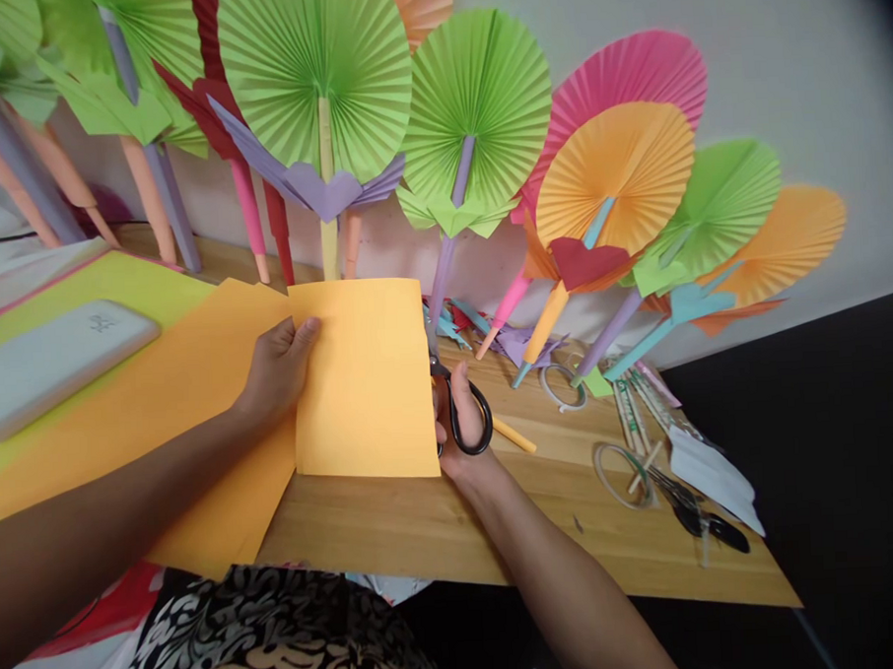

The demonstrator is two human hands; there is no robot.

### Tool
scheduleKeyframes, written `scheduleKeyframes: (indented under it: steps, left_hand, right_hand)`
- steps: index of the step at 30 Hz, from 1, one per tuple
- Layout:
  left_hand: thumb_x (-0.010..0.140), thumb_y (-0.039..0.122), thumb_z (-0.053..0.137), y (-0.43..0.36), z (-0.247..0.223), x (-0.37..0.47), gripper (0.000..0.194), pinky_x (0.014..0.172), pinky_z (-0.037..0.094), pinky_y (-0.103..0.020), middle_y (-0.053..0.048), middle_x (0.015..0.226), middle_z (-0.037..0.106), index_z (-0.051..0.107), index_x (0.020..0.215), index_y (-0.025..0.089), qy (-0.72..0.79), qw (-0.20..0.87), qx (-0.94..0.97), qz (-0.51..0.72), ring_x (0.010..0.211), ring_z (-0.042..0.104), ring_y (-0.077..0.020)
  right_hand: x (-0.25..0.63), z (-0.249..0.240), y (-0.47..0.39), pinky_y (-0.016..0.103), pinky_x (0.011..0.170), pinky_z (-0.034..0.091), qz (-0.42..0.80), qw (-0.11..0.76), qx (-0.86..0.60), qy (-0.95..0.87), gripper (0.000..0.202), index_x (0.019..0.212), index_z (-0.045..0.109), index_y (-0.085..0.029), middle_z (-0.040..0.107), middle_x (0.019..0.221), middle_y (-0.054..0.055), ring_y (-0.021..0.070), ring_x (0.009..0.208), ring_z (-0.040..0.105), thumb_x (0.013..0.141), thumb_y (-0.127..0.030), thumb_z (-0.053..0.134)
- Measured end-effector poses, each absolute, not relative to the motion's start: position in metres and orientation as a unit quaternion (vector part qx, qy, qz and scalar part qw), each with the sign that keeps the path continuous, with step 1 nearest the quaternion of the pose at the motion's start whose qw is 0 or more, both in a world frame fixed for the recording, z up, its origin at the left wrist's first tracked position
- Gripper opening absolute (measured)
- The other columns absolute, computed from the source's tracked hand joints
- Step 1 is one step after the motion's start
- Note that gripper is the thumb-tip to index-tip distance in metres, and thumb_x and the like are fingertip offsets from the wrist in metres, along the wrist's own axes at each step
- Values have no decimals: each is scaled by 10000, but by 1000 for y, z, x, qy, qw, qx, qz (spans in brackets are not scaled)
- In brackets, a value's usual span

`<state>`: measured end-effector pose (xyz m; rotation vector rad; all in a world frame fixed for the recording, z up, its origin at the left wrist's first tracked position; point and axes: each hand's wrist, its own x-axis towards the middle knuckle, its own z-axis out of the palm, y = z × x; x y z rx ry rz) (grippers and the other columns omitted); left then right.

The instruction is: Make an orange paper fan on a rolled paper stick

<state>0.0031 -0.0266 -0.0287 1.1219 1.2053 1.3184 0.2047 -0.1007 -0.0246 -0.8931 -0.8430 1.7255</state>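
My left hand (279, 366) pinches the left edge of a folded orange paper sheet (364, 387), thumb lying on top. The paper is held up over the table with its broad face toward me. At its right edge, my right hand (457, 418) grips black-handled scissors (471, 412). Their blades point away from me along that edge and are partly hidden by the paper, so I cannot tell how far apart they are. Under my left forearm lie larger orange sheets (191, 425) over yellow-green paper (74, 282).
Pleated paper fans on rolled stems, such as a green fan (473, 106), lean along the wall behind. A white device (63, 366) rests on the left papers. Tape rolls (563, 387), paper scraps (525, 341) and other black-handled scissors (691, 511) lie on the wooden table (396, 534).
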Motion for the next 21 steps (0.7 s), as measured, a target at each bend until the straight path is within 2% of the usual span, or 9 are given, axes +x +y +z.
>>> scheduleKeyframes:
  steps: [7,12,17,21]
  left_hand:
    - [748,645,705,-27,-28,3,471,506,461,-243,-23,758,703,626,770,181,500,486,465,546,603,607,-162]
    - [746,651,705,-26,-30,3,484,528,481,-256,-13,763,703,648,824,177,491,495,462,549,595,608,-162]
    - [729,673,703,-26,-28,3,503,496,450,-240,-17,754,701,629,770,178,502,479,466,549,577,583,-148]
    - [723,674,707,-26,-28,3,505,523,471,-250,-16,760,698,636,791,178,497,485,467,548,618,611,-166]
  right_hand:
    - [200,-15,-102,197,310,288,694,525,-359,-337,726,434,400,-227,283,304,-85,70,291,314,686,-889,560]
    - [199,-16,-100,191,304,259,704,513,-352,-343,760,394,362,-226,283,291,-74,63,289,320,660,-914,548]
    - [201,-19,-100,193,302,265,711,506,-354,-338,769,379,361,-224,272,291,-83,47,279,269,644,-919,553]
    - [201,-19,-100,189,296,251,712,502,-360,-334,762,393,352,-229,261,289,-88,55,282,296,638,-921,555]
